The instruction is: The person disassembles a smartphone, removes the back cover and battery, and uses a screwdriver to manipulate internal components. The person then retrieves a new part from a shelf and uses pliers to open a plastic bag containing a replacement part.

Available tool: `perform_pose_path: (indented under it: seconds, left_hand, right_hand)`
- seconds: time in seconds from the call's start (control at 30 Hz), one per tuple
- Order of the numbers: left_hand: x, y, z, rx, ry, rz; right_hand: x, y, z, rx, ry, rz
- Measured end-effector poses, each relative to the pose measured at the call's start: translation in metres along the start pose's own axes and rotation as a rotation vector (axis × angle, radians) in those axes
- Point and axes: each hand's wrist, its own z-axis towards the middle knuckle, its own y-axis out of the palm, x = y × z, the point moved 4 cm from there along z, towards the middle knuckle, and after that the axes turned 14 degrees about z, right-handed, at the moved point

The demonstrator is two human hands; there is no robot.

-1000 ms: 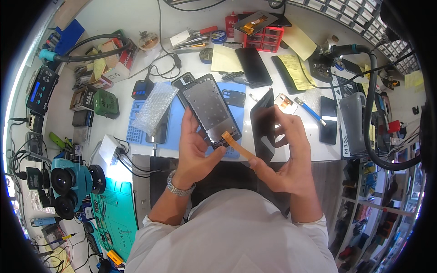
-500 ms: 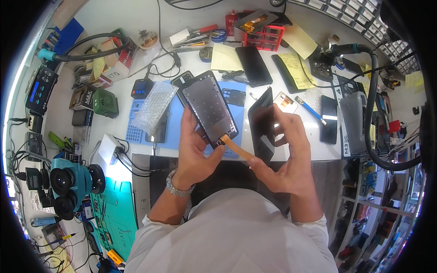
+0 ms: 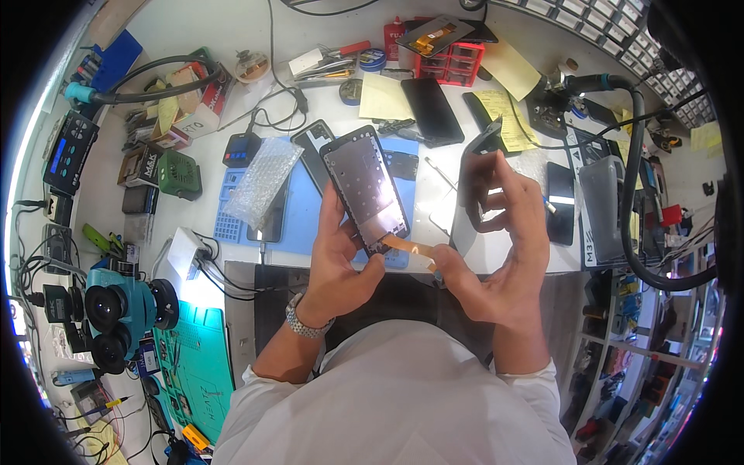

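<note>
Left hand (image 3: 337, 263) gripping a phone screen (image 3: 366, 186), right hand (image 3: 496, 256) pinching its orange ribbon (image 3: 409, 246).

Screen held tilted above the blue mat (image 3: 310, 225) near the bench's front edge; second dark panel (image 3: 473, 194) clasped upright in the right fingers; bubble wrap (image 3: 263, 182) lying on the mat's left part.

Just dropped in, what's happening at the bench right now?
A person is working on a phone screen panel, held tilted above the blue mat in the left hand. The right hand pinches the orange flex ribbon at the panel's lower end and also holds a dark phone part.
</note>
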Motion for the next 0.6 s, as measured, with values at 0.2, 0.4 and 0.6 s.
perform_pose_path:
  seconds: [0.2, 0.4, 0.6]
  left_hand:
    - [0.007, -0.002, 0.001, -0.024, -0.025, -0.037]
    - [0.007, 0.001, 0.0, -0.009, -0.053, -0.058]
    - [0.007, -0.001, 0.002, -0.006, -0.026, -0.024]
  right_hand:
    - [0.008, 0.009, 0.0, -0.064, 0.014, 0.01]
    - [0.021, 0.024, 0.0, -0.029, 0.036, -0.005]
    - [0.013, 0.014, -0.003, 0.134, -0.04, 0.075]
